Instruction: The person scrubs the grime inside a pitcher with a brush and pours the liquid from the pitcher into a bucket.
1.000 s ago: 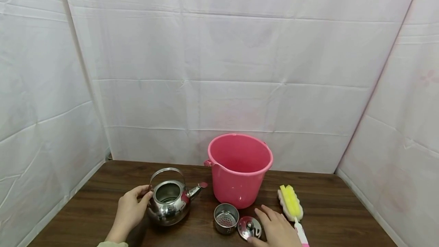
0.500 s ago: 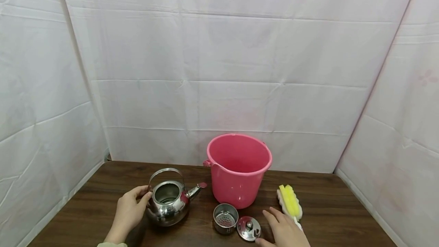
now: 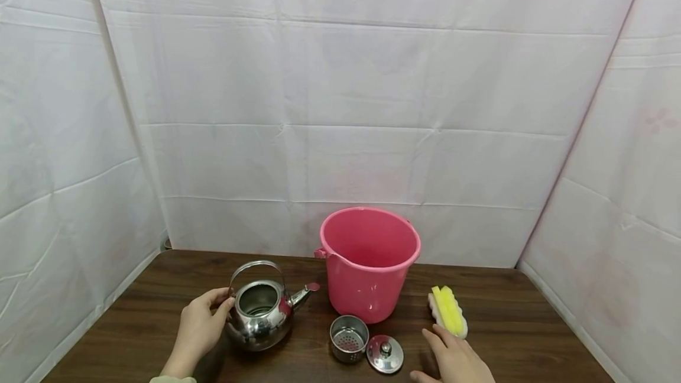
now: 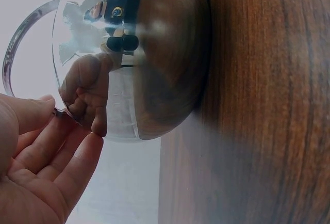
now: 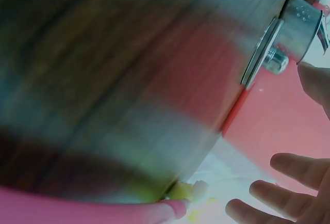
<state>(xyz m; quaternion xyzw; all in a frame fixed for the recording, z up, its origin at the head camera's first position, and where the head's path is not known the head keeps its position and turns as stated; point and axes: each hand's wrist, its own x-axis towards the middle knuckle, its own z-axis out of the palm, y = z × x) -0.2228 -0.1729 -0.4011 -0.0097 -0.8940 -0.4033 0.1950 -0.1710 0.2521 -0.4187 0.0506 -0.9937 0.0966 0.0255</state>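
Left grip [image 3: 199, 323] pinches the kettle [image 3: 258, 331] handle [image 4: 31, 25], left of the bucket [image 3: 367, 291]; right grip [image 3: 454, 360] spread near the brush [image 3: 449, 312], right of it. I judge: fetching the brush; next, close on it.

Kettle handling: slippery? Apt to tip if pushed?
Likely slippery and rigid: the kettle has a mirror-polished metallic surface. It may rock or tip if pushed high, since its rounded sides curve in toward the table. The spout juts out to one side, so a lift might tilt it that way.
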